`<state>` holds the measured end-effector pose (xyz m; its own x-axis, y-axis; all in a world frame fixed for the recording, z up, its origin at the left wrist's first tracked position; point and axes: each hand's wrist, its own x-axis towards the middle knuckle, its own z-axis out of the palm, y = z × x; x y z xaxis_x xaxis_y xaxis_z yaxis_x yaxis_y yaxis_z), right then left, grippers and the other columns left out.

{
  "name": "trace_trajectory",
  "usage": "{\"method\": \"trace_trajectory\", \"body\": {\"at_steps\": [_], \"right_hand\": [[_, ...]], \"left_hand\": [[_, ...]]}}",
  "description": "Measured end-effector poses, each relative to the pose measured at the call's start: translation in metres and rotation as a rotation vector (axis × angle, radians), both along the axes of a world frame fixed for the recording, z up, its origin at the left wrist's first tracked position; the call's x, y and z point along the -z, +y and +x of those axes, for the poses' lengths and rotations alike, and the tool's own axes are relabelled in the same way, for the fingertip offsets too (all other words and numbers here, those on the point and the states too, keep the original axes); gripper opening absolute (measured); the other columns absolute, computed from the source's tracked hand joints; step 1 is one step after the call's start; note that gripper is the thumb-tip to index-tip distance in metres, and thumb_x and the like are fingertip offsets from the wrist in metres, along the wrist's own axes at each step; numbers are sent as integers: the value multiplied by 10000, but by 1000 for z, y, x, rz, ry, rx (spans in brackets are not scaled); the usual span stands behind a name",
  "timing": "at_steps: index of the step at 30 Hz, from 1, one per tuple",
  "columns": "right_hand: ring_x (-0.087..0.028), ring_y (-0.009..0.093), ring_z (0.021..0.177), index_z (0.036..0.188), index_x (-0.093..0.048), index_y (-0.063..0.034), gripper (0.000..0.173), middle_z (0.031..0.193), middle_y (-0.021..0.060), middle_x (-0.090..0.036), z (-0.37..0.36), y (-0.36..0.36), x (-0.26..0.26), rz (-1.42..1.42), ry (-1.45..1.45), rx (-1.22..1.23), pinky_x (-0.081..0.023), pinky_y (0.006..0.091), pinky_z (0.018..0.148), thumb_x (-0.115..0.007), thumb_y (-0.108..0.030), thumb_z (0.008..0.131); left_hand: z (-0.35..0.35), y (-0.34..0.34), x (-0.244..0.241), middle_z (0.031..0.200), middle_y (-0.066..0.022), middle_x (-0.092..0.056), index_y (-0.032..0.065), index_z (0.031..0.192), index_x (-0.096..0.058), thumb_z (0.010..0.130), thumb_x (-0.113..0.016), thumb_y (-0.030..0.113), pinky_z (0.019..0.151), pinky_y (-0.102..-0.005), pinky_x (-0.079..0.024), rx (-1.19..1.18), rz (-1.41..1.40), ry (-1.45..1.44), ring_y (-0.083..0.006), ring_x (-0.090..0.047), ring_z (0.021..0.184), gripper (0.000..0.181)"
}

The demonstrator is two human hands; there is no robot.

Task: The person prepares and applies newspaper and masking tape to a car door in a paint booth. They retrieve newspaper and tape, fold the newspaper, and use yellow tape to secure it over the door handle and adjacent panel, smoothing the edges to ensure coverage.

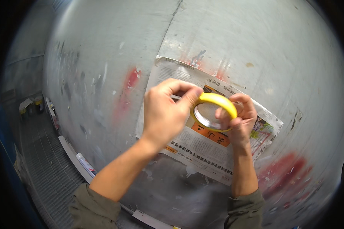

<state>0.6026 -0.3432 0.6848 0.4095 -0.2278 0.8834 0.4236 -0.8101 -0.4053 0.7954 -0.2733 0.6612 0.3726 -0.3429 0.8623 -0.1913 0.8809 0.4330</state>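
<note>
A roll of yellow adhesive tape is held tilted between my two hands. My left hand pinches its upper left rim between thumb and forefinger, perhaps at the tape's end; motion blur hides the detail. From the other side my right hand grips the ring, with a finger passing through its middle. Behind both hands, a printed newspaper sheet lies against a grey metal surface. One of its corners curls up, and my hands cover part of the page.
Red paint patches and chips mark the metal. Along its lower left edge runs a pale ledge, with a white tube or can beside it. Beyond are a grated floor and several small containers.
</note>
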Motion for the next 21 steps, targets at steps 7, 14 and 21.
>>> {"method": "trace_trajectory", "body": {"at_steps": [7, 14, 21], "right_hand": [[-370, 58, 483, 1238, -515, -58, 375, 546, -74, -367, -3, -3, -13, 63, -203, -218, -427, 267, 562, -560, -380, 1051], [-418, 61, 580, 1284, -510, -123, 229, 917, 46, -553, -2, -1, -15, 183, -279, -412, -471, 252, 578, -420, -235, 1106], [-400, 52, 572, 1267, -540, -120, 216, 971, 75, -574, 2, -3, -19, 171, -282, -363, -468, 231, 548, -405, -164, 1103]], "left_hand": [[30, -68, -15, 774, -17, -700, -29, 999, -758, 924, -758, 145, 573, -219, -475, 35, 165, 252, -52, -582, 652, 190], [62, -87, -40, 739, -76, -717, -38, 961, -744, 919, -761, 178, 529, -232, -557, -19, 42, 417, -96, -656, 605, 221], [70, -101, -41, 845, -90, -684, -54, 940, -719, 932, -738, 148, 491, -246, -574, 9, -50, 437, -116, -666, 579, 203]]}}
